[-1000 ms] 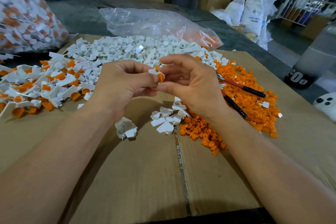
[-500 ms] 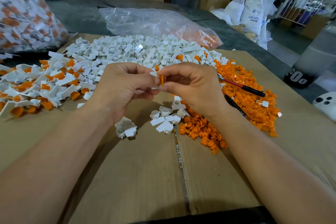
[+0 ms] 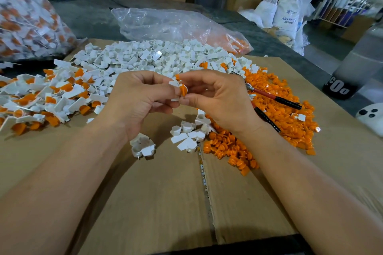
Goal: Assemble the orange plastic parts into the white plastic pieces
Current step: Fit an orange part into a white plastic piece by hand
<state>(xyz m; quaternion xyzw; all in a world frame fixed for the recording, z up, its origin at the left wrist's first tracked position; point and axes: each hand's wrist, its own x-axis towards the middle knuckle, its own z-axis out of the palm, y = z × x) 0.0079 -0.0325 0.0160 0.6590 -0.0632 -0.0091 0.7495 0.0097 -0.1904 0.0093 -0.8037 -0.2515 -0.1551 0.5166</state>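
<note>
My left hand (image 3: 136, 97) pinches a small white plastic piece (image 3: 173, 84) at its fingertips. My right hand (image 3: 219, 99) pinches an orange plastic part (image 3: 183, 90) and holds it against that white piece, above the cardboard. A heap of loose white pieces (image 3: 157, 56) lies behind the hands. Loose orange parts (image 3: 275, 118) are piled to the right. Joined white-and-orange pieces (image 3: 41, 97) lie in a heap at the left. A few white pieces (image 3: 187, 132) sit just below my hands.
Flattened cardboard (image 3: 155, 203) covers the table. Red-and-black handled pliers (image 3: 273, 99) lie on the orange pile. A clear plastic bag (image 3: 174, 25) lies behind, a full bag of joined pieces (image 3: 24, 12) at far left. A white device (image 3: 371, 116) sits at the right edge.
Both hands have stayed together with the two pieces between the fingertips. The orange part has turned slightly against the white piece; the piles have not moved.
</note>
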